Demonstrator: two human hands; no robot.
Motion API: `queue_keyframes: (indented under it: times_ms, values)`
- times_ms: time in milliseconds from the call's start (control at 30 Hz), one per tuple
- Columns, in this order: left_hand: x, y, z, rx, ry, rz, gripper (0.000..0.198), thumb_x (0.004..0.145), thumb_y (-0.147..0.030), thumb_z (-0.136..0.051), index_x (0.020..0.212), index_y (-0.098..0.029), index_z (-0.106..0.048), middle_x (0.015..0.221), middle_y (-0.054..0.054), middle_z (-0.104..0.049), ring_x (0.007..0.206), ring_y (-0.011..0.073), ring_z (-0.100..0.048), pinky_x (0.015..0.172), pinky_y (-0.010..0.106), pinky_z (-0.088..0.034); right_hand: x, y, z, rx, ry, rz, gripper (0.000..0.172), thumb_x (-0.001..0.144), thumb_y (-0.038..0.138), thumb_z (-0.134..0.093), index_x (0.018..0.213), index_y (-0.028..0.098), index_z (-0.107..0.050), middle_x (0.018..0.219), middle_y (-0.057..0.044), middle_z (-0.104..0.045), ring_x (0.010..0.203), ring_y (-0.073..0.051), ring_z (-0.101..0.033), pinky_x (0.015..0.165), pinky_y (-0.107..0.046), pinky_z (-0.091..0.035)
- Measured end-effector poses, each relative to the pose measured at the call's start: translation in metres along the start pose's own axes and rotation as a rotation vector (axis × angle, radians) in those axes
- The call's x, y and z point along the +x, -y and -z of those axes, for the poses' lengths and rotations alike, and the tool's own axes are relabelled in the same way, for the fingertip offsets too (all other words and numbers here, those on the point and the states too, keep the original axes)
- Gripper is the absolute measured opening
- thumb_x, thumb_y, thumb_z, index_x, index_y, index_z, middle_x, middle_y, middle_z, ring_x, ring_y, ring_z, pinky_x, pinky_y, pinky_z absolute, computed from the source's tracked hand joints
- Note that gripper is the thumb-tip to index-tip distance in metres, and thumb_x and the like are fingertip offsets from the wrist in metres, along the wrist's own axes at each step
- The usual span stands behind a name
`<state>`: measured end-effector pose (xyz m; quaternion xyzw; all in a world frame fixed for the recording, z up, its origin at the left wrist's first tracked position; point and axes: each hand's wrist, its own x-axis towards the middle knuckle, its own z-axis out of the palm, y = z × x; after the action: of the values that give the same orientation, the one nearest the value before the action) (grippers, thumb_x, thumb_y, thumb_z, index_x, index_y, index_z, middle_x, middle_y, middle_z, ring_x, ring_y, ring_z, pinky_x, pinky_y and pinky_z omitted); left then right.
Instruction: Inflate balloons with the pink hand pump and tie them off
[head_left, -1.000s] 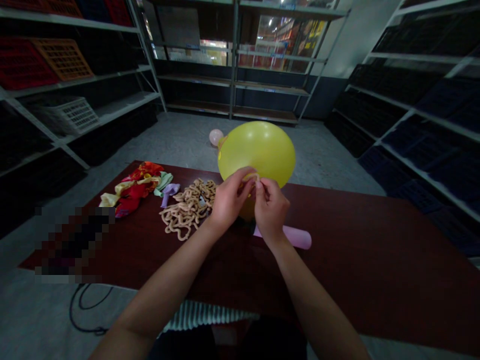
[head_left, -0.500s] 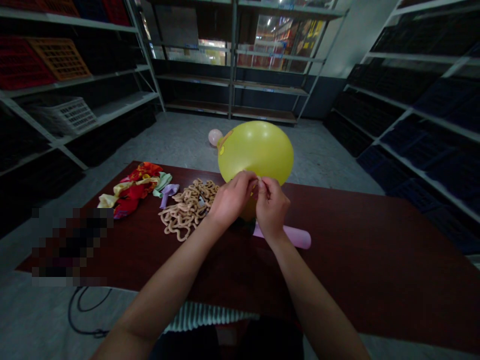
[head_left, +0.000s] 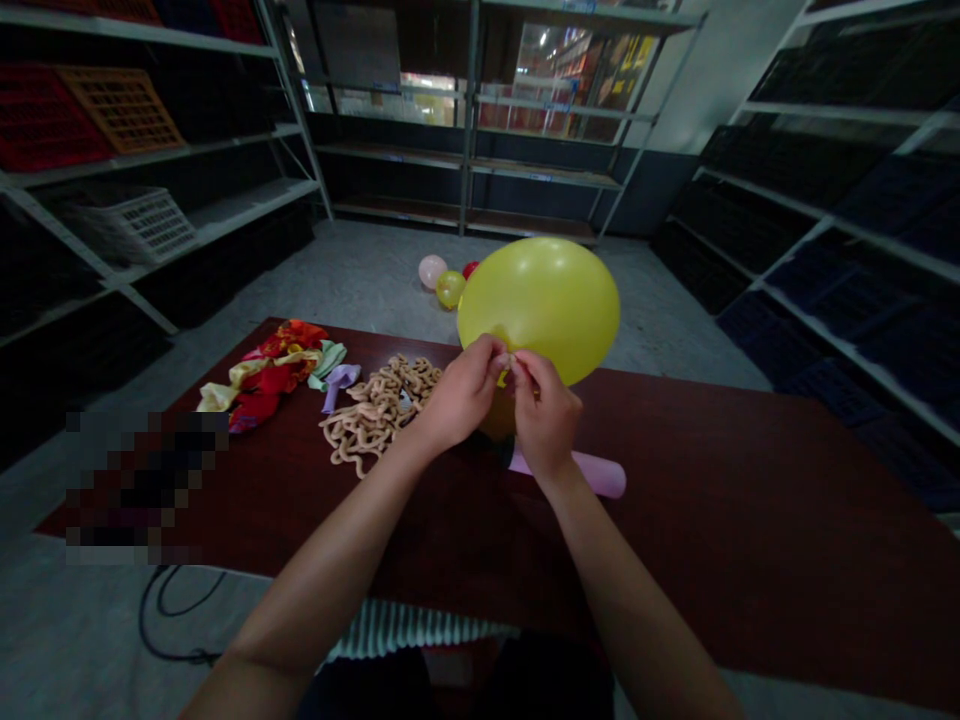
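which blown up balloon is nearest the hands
The large yellow balloon, in view overlapping the far edge of the table. The small pink one, small yellow one and partly hidden red one sit farther back.

Storeroom, warehouse type; grey floor. Beyond table: open metal shelving, window. Left of table: pale rack holding red crate, orange crate, white basket. Right of table: long rack stacked with dark crates.

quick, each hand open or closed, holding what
Left hand: closed, pinching a small pale thing by the yellow balloon.
Right hand: closed, pinching the small pale thing too.
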<state>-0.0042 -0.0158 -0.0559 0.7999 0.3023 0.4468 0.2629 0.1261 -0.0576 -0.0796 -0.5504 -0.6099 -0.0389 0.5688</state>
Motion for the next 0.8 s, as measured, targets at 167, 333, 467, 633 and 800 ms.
queue_keyframes:
  times_ms: [167,333,467,633,800]
  values:
    - [-0.001,0.001,-0.003,0.01,-0.045,-0.007,0.008,0.103,-0.026,-0.044,0.099,-0.02,-0.047,0.091,0.005,-0.061,0.083,0.0183,-0.059,0.075,0.032,-0.046,0.006,0.008,0.002,0.218,0.039,-0.209,0.016,0.095,0.036,-0.058,0.096,0.023,-0.066,0.079,0.002,-0.073,0.06,-0.012,-0.066,0.059,-0.025,-0.053]
    - [-0.006,0.005,-0.01,-0.138,0.003,-0.113,0.018,0.099,-0.024,-0.053,0.114,-0.021,-0.044,0.106,0.008,-0.059,0.093,0.018,-0.062,0.082,0.033,-0.051,0.014,0.01,0.007,0.498,0.065,-0.412,0.021,0.089,0.042,-0.062,0.093,0.022,-0.063,0.07,0.004,-0.068,0.047,-0.009,-0.055,0.041,-0.021,-0.042]
    - [-0.007,0.005,-0.013,-0.202,-0.039,-0.149,0.038,0.098,-0.02,-0.054,0.129,-0.024,-0.032,0.098,0.005,-0.054,0.08,0.0148,-0.06,0.069,0.028,-0.052,0.018,0.007,0.009,0.571,0.102,-0.457,0.024,0.087,0.046,-0.065,0.091,0.022,-0.061,0.059,0.007,-0.058,0.044,-0.007,-0.049,0.04,-0.02,-0.04]
    - [-0.004,0.005,-0.005,-0.131,-0.073,-0.167,0.038,0.098,-0.018,-0.055,0.131,-0.024,-0.037,0.105,0.007,-0.058,0.079,0.0131,-0.06,0.067,0.025,-0.051,0.018,0.004,0.008,0.708,0.223,-0.506,0.029,0.085,0.051,-0.067,0.089,0.022,-0.06,0.053,0.01,-0.045,0.04,-0.006,-0.04,0.038,-0.022,-0.034]
    - [-0.003,0.005,0.001,0.1,-0.087,-0.262,0.015,0.1,-0.021,-0.058,0.115,-0.019,-0.059,0.104,0.009,-0.068,0.093,0.0185,-0.065,0.082,0.032,-0.054,0.02,0.003,0.009,0.895,0.313,-0.584,0.026,0.082,0.047,-0.071,0.088,0.023,-0.062,0.054,0.01,-0.041,0.042,-0.006,-0.035,0.038,-0.021,-0.028]
